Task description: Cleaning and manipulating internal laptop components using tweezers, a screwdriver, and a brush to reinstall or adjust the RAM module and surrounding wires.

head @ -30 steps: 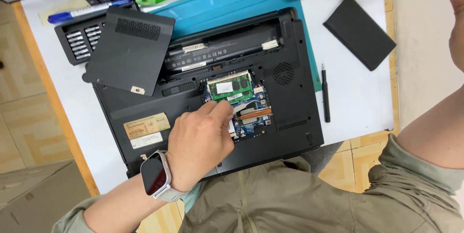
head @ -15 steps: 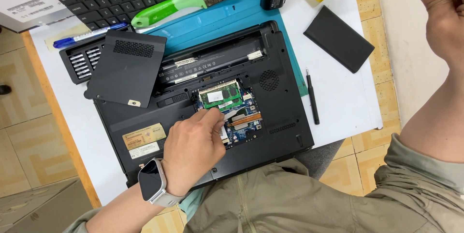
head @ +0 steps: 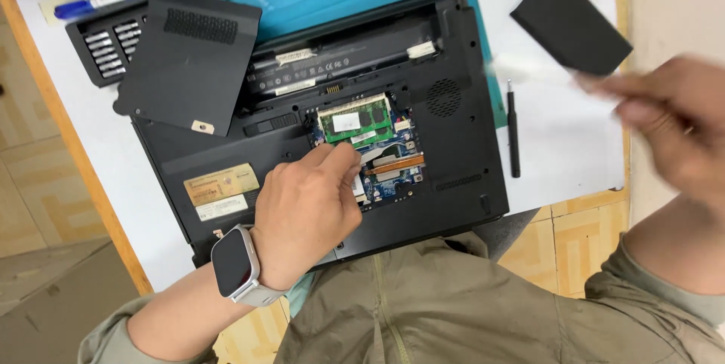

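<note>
The left hand [head: 306, 217] rests knuckles-up on the underside of the black laptop [head: 317, 115], fingers curled loosely and gripping nothing, with the fingertips [head: 343, 156] touching the near edge of the open bay where the green memory card [head: 355, 118] sits. That card lies just beyond those fingertips, away from the person's body, with its long axis running side to side across the laptop and tilted slightly, so it lies crosswise to the way the fingers point. The left hand is by far the nearer of the two. The right hand [head: 664, 126] is raised well off to the right, over the white part of the desk [head: 559, 130], and is blurred; it seems to pinch a thin pale strip [head: 529, 69] that points back toward the laptop, though what that strip is cannot be told. Below the strip a slim black screwdriver [head: 513, 130] lies on the desk, its length pointing away from the person. A small black cover [head: 570, 20] lies beyond the right hand, and a larger black panel [head: 189, 62] lies beyond and to the left of the left hand, overlapping the laptop's corner.
</note>
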